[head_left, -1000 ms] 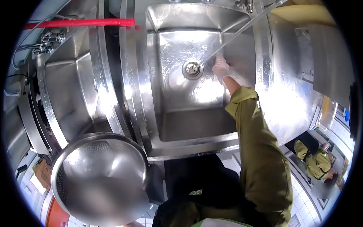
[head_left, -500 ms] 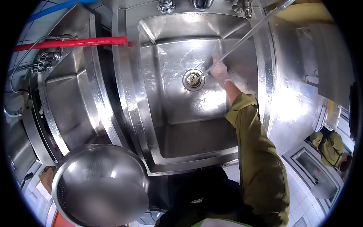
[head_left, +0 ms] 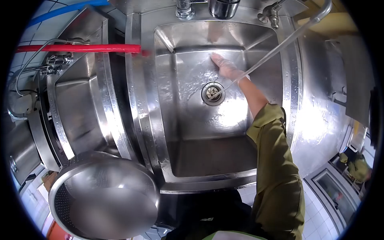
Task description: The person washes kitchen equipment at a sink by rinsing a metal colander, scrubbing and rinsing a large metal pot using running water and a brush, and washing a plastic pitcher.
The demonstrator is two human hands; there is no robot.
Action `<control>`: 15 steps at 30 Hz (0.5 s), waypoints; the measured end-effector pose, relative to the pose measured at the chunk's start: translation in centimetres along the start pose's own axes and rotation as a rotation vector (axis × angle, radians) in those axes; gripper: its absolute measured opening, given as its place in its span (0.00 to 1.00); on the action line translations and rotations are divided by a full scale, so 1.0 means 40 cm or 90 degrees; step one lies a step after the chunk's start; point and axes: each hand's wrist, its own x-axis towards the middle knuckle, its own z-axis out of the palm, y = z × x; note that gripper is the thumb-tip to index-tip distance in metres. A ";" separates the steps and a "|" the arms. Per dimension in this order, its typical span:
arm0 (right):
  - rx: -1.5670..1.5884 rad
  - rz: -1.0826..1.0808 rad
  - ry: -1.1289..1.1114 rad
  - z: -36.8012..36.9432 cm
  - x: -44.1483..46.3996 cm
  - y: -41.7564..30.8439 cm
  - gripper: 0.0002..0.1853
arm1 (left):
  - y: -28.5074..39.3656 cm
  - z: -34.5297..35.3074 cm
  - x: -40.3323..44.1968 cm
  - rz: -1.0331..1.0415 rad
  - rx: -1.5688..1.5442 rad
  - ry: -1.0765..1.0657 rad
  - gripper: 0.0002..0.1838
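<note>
My right hand (head_left: 227, 68), in a clear thin glove, reaches into the steel sink (head_left: 192, 120). Its fingers are stretched out toward the far left, low over the wet sink floor; whether they touch it I cannot tell. Just below the hand is the round drain (head_left: 213, 93), with pale bits in its strainer. A thin, clear, hose-like line (head_left: 276, 50) slants from the upper right past my wrist to the drain; whether it is tube or running water is unclear. My left hand is out of view. A perforated steel colander (head_left: 150, 188) stands at the lower left, partly blurred.
A second steel sink (head_left: 78, 108) lies to the left, with a red pipe (head_left: 92, 48) across its far end. Faucet fittings (head_left: 185, 10) and a black cup-like fitting (head_left: 224, 9) stand behind the main sink. Another person (head_left: 359, 168) is at the far right.
My right hand has moved from beside the drain to farther up and left in the sink, its fingers stretched out. The whole view has shifted slightly.
</note>
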 end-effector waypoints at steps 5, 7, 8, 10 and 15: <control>-0.228 0.168 -0.478 -0.053 -0.183 -0.218 0.29 | -0.041 -0.008 -0.022 -0.098 -0.042 -0.006 0.14; -0.449 0.115 -0.500 0.000 -0.284 -0.180 0.29 | -0.052 -0.010 -0.024 -0.103 -0.055 -0.009 0.14; -0.556 0.098 -0.494 0.039 -0.346 -0.150 0.29 | -0.058 -0.014 -0.024 -0.104 -0.060 -0.012 0.13; -0.694 -0.102 -0.745 0.024 -0.369 -0.310 0.20 | -0.074 -0.019 -0.023 -0.112 -0.072 -0.015 0.13; -0.412 -0.012 -0.374 0.216 -0.310 -0.413 0.13 | -0.105 -0.026 -0.025 -0.112 -0.087 -0.018 0.13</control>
